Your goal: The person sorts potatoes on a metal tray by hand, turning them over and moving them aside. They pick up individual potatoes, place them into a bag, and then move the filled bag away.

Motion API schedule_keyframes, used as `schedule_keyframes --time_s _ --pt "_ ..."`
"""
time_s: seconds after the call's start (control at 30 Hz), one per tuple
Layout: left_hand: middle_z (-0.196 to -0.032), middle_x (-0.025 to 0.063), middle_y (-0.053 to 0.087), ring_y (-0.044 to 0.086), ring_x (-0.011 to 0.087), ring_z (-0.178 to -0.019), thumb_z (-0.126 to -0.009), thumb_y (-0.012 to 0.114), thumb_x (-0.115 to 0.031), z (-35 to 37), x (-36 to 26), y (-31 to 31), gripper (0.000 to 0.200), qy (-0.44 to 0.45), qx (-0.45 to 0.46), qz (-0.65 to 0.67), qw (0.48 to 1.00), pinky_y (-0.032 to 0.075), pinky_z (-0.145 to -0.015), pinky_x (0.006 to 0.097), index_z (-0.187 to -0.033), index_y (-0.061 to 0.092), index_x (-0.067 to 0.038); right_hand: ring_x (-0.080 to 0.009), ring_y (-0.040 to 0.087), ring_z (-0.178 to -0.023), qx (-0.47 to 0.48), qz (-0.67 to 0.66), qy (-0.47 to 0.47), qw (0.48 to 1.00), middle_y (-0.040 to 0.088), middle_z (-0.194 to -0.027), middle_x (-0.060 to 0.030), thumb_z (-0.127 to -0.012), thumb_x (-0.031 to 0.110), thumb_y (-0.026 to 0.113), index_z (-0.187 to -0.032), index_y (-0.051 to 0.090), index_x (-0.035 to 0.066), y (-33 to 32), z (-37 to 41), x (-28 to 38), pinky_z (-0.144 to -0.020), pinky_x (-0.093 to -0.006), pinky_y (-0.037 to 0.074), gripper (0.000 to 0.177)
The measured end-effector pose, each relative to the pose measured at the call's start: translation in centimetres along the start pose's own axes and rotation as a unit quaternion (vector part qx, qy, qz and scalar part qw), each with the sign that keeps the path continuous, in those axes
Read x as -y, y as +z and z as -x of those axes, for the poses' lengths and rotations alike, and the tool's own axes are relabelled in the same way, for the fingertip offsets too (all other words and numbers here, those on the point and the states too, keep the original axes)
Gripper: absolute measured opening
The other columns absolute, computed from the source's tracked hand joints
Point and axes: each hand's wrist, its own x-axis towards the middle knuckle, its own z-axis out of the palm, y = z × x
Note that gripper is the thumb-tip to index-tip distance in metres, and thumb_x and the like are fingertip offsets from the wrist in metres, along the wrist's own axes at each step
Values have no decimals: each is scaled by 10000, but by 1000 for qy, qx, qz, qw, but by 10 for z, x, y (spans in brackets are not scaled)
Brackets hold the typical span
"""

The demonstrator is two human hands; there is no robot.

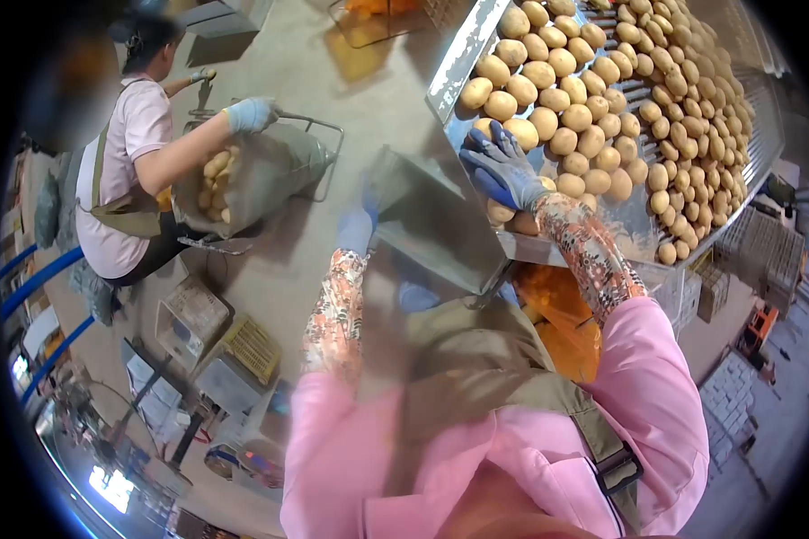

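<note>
My right hand [505, 171], in a grey-blue glove, lies with fingers spread against potatoes [562, 112] at the near left edge of a metal sorting table [530, 247]. My left hand [358, 226], also gloved, is beside the left edge of a grey-green open container [436, 225], perhaps a sack on a frame. Motion blurs that hand, so its grip cannot be made out. The container stands right against the table's edge, in front of my apron [472, 346]. Floral sleeve covers wrap both my forearms.
At left, a co-worker [135, 144] holds a potato near a grey-green sack [261, 175] of potatoes on a wire frame. Plastic crates [252, 346] stand on the floor below. Orange mesh [566, 323] hangs under the table. More crates [764, 256] sit at right.
</note>
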Motion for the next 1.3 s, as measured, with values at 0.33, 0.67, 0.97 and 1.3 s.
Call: schedule_keyframes --time_s 0.33,0.67,0.97,1.3 --pt "-1059 208 638 619 390 -927 -956 466 -256 -81 -62 -18 509 194 -11 -111 975 485 -816 444 -1454 360 -269 -392 167 -1428 -41 -49 25 998 318 -1503 -89 -905 285 531 -1285 552 189 -7 0 10 -1166 -495 142 392" --pt "-1199 211 591 567 399 -1045 -871 592 -319 50 -112 22 569 225 93 -171 955 435 -919 461 -1358 455 -60 -366 233 -1416 -130 -98 33 986 354 -1494 -87 -886 300 576 -1183 619 143 -10 1 18 -1153 -483 192 338" --pt "-1320 158 502 434 381 -1227 -841 595 -420 138 -83 163 591 147 133 -391 899 208 -1096 555 -1325 462 -108 -344 367 -1338 -48 -174 -76 981 485 -1369 -96 -866 265 577 -1215 583 140 -33 110 -30 -1113 -515 234 371" --pt "-1201 177 601 478 382 -1195 -910 501 -348 142 -99 184 389 0 110 -389 915 256 -1073 580 -1045 671 -25 -320 421 -1291 14 -24 89 996 497 -1373 -92 -879 239 579 -1255 552 105 -79 295 -173 -1072 -495 277 401"
